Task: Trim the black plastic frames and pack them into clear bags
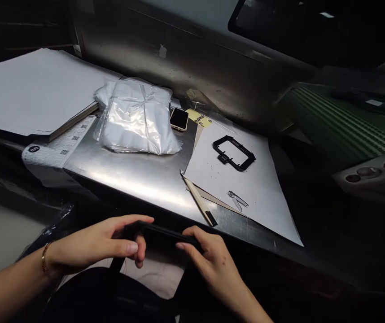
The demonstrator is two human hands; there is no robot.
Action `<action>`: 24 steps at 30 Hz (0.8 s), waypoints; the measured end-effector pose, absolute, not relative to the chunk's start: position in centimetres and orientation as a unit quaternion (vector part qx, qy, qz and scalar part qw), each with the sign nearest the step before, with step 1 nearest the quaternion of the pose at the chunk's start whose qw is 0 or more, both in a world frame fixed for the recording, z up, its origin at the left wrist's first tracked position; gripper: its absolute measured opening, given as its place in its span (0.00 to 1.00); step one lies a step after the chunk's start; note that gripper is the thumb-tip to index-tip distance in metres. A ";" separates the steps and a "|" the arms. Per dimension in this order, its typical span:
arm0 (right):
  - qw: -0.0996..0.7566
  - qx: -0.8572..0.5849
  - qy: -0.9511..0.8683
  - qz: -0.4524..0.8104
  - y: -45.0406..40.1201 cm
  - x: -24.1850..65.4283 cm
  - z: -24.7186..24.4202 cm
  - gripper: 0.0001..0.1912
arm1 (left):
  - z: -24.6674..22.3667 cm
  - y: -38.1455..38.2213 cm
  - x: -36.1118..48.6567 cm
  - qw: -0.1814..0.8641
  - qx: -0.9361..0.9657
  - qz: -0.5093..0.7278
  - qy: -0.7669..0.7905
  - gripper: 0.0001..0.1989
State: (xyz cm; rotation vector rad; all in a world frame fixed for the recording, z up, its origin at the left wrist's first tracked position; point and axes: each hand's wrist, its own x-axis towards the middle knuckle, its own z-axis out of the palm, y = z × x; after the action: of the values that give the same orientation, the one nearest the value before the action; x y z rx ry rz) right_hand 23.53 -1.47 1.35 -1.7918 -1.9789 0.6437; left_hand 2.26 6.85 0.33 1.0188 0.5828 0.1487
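Observation:
A thin black part [165, 231] is held edge-on between my two hands, in front of the metal table's edge. My left hand [111, 242] grips its left end, with the fingers bent around it and a bracelet on the wrist. At the other end, my right hand [209, 253] pinches it between thumb and fingers. Beyond them, a black frame [234, 152] lies on a white sheet [263, 193], with small dark specks around it. Small metal clippers [237, 200] rest on the same sheet. A cream-handled knife-like tool [199, 201] lies along the sheet's left side.
On the metal table [128, 177] are a bundle of clear plastic bags [138, 119], a phone [179, 119] and a yellow label sheet [199, 117]. A large paper stack [41, 89] stands left. A green ribbed object [347, 121] is at right.

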 end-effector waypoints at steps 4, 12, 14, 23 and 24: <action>0.202 -0.675 -0.673 0.226 -1.9 24.9 1.1 0.15 | 1.1 6.6 1.5 0.802 0.503 0.051 0.318 0.10; 0.167 -0.736 -0.653 0.061 4.8 28.5 -1.2 0.18 | 0.6 6.7 0.9 0.829 0.425 0.029 0.362 0.12; 0.146 -0.722 -0.673 0.061 5.4 28.8 -1.6 0.17 | 0.4 6.9 0.6 0.838 0.406 0.035 0.362 0.11; 0.166 -0.708 -0.679 0.101 2.1 26.8 1.8 0.10 | 0.1 7.4 -0.2 0.858 0.376 0.022 0.349 0.10; 0.167 -0.684 -0.699 0.128 1.3 26.5 2.4 0.11 | 0.2 7.2 -0.2 0.853 0.384 0.016 0.352 0.11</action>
State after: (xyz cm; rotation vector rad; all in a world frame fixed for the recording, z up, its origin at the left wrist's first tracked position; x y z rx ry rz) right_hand 26.54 1.32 2.35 -1.9457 -1.9882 0.3650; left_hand -0.18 7.19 0.22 0.8087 0.7395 0.0329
